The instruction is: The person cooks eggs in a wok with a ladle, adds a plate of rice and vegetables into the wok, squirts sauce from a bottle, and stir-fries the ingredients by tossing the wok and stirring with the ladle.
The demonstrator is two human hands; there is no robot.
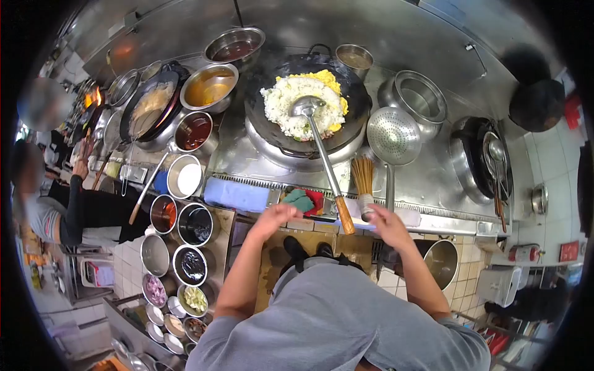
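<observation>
Hands apart. Left hand curled, near green-and-red cloth at 1 o'clock; can't tell if it grips anything. Right hand at the brush, butt end; can't tell if it's clamped. Ladle handle between them, bowl on rice beside egg in wok, 12 o'clock. Strainer 12 o'clock from right hand; sauce pot 9 o'clock from left.

There is one bamboo brush, one perforated skimmer, one wok of rice
</observation>
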